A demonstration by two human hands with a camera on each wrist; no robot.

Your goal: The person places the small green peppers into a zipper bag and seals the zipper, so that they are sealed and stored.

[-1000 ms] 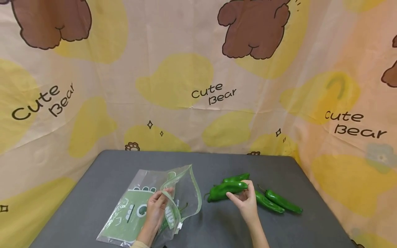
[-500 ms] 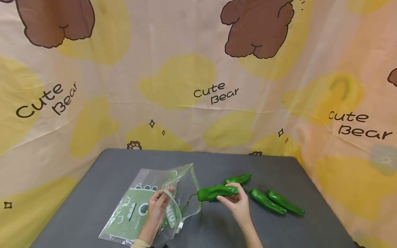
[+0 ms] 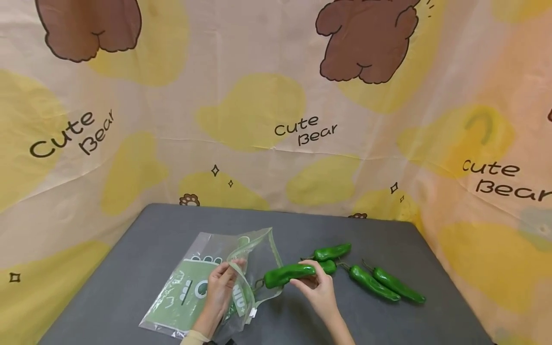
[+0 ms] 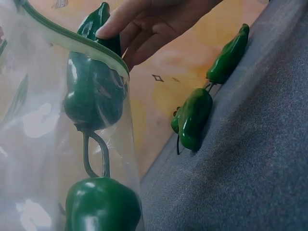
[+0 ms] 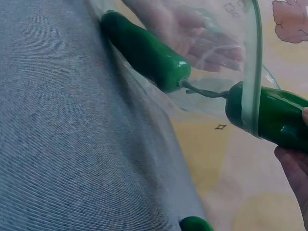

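My left hand (image 3: 221, 290) holds the near edge of the mouth of a clear slider zip bag (image 3: 172, 299), which has a green cartoon print. The bag's mouth gapes toward the right. A green pepper (image 3: 286, 275) is gripped near its tip between the thumb and fingers of my right hand (image 3: 322, 293). Its stem end is inside the green-edged mouth, as the right wrist view shows. Another green pepper (image 5: 147, 53) lies within the bag, its stem close to the held pepper's stem. In the left wrist view, clear plastic covers part of the held pepper (image 4: 94, 91).
Several more green peppers lie on the grey table (image 3: 388, 330): a far pepper (image 3: 332, 251), one partly behind my right hand (image 3: 328, 267), and two side by side, a nearer pepper (image 3: 373, 283) and an outer pepper (image 3: 398, 286). A bear-print cloth (image 3: 241, 115) surrounds the table.
My right hand has carried the pepper leftward from beside the other peppers, and its stem end has entered the bag's mouth. My left hand keeps its hold on the bag's edge.
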